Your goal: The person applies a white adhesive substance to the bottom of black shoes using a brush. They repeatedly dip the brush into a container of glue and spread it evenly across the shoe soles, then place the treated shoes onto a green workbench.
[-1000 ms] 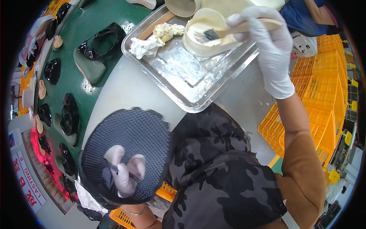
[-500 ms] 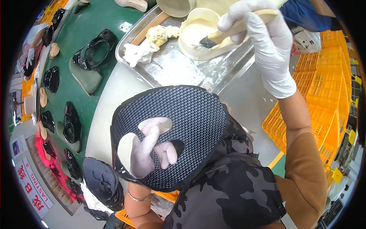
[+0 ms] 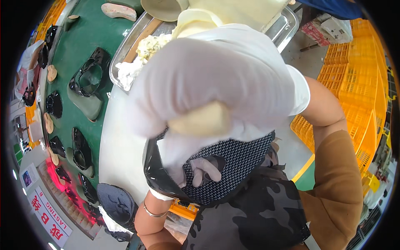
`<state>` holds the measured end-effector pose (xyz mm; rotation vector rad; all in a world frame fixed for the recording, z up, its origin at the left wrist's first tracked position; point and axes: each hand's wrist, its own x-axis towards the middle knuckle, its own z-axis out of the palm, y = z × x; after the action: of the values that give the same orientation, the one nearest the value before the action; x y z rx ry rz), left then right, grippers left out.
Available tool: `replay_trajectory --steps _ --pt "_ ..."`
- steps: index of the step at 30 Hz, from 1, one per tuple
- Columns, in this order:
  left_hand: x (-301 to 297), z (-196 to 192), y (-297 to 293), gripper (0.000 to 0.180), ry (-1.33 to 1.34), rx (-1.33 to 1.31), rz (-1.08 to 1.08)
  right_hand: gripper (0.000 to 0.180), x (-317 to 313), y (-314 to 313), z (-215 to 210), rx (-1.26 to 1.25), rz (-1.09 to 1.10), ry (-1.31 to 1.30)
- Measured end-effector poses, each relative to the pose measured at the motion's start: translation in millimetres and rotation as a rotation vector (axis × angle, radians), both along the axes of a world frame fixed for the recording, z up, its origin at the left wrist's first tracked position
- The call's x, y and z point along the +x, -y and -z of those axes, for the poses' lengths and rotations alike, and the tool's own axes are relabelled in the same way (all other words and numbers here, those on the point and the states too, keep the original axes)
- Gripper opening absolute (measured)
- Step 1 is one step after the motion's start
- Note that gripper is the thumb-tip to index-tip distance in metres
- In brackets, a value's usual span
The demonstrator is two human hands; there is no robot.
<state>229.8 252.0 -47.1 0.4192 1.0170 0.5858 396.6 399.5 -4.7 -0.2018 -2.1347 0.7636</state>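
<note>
My left hand point(image 3: 206, 170), gloved, holds a shoe upper point(image 3: 246, 160) with black-and-grey mesh lining and a glossy black edge. Its fingers show through cut-outs in the upper. Large and blurred, my gloved right hand point(image 3: 221, 75) is closed round a brush, whose pale wooden handle point(image 3: 204, 120) shows below the fingers. The bristles are hidden now, as is much of the upper under this hand. Beyond it, a cream tub point(image 3: 200, 20) stands in a metal tray point(image 3: 291, 27), partly covered by the hand.
Crumpled white and yellowish lumps point(image 3: 152, 46) lie in the tray. On the green conveyor point(image 3: 118, 33) at left are glossy black shoe uppers point(image 3: 89, 73) and pale lasts or soles. A dark mesh upper point(image 3: 116, 200) rests at lower left. Orange crates point(image 3: 354, 91) are stacked at right.
My right hand has come from the tub toward me, over the upper, bringing the brush with it. The upper and my left hand have shifted slightly right in view.
</note>
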Motion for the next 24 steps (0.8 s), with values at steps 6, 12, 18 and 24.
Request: replay_trajectory --steps 6,12,18,24 --pt "7.3 -17.1 -4.4 0.042 -0.22 0.07 -0.111 0.019 27.6 -15.3 17.1 0.038 -0.111 -0.087" --pt "7.8 -9.2 6.4 0.044 -0.24 0.118 -0.1 0.022 -3.4 5.6 4.4 0.031 0.264 -0.215" --pt "-2.3 -9.1 19.5 0.042 -0.196 0.144 -0.263 0.012 29.1 0.5 9.1 -0.178 0.056 0.093" --pt "-0.6 -8.2 24.1 0.058 -0.226 0.226 -0.27 0.013 7.5 -9.6 9.4 -0.252 -0.185 -0.263"
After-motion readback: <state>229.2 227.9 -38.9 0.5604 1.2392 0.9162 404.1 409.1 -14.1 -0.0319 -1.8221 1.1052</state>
